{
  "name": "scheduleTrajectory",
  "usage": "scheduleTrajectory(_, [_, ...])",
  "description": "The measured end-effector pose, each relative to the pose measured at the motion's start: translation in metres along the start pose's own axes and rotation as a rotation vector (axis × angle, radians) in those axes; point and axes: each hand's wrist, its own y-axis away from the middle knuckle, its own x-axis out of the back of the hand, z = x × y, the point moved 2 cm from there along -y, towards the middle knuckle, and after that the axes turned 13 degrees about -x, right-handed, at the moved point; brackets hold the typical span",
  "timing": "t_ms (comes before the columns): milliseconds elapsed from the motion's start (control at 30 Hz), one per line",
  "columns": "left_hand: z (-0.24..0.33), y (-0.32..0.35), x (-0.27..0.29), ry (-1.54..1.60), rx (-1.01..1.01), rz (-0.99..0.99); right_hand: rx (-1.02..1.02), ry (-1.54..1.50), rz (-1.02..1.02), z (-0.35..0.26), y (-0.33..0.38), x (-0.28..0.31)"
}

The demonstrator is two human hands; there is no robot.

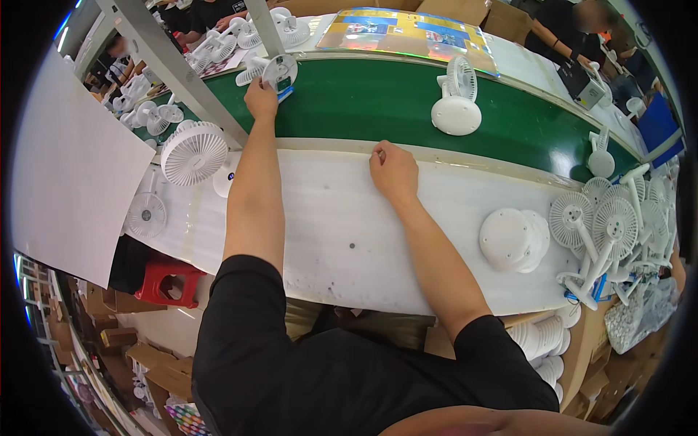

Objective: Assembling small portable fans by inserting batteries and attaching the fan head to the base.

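Touching a small white fan (280, 71) at its near side, the left hand (262, 100) has its fingers bent against it, partly hidden, so how firmly they grip I cannot tell. The fan sits at the far edge of the green belt (356, 98), near the foot of a slim post (265, 27); it shows a pale, rounded disc, a ribbed head to the left and a bright blue part below. The right hand (395, 172), fingers curled inward, rests by the belt's near rim. Another white fan (456, 116) lies farther right on the belt. On the white table (320, 218) are stacked round bases (505, 240) and, beyond them, heaped fans (614, 221).
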Motion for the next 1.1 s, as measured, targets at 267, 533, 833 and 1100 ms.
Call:
scheduleTrajectory(267, [0.119, 0.073, 0.081, 0.314, -0.04, -0.118, 0.094, -0.381, 0.021, 0.007, -0.008, 0.001])
scheduleTrajectory(533, [0.189, 0.161, 0.22, 0.743, 0.168, -0.354, 0.189, -0.88, 0.068, -0.055, 0.07, 0.069])
scheduleTrajectory(833, [0.235, 0.222, 0.319, 1.024, -0.017, -0.418, 0.107, -0.964, -0.023, -0.085, 0.212, 0.085])
scheduleTrajectory(1100, [0.22, 0.251, 0.321, 0.891, -0.179, -0.405, 0.221, -0.883, 0.044, -0.074, 0.256, 0.08])
